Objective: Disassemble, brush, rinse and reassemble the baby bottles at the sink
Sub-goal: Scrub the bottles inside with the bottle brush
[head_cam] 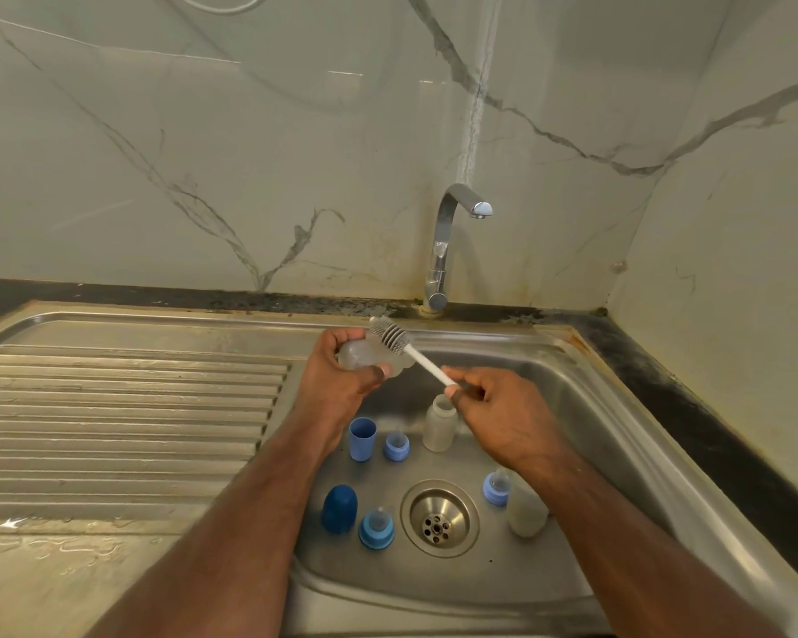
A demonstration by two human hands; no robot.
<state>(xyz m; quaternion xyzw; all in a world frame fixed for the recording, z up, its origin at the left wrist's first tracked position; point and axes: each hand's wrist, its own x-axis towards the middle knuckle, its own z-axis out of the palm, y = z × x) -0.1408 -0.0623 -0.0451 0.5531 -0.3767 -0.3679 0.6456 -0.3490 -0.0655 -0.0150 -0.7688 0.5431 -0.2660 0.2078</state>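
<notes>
Steel sink [586, 407] w/ caps & teats on its floor: left hand [342, 375] wraps bottle [365, 354], right hand [489, 407] pinches brush [401, 345] handle, bristles against bottle, handle slanting down-right, so brushing's probably underway.

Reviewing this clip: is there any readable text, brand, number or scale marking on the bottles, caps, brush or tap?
None can be read.
The bottle in the left hand, like the two bottles standing in the sink, shows no legible scale or brand.
The brush, the caps and the tap show no marking.
</notes>
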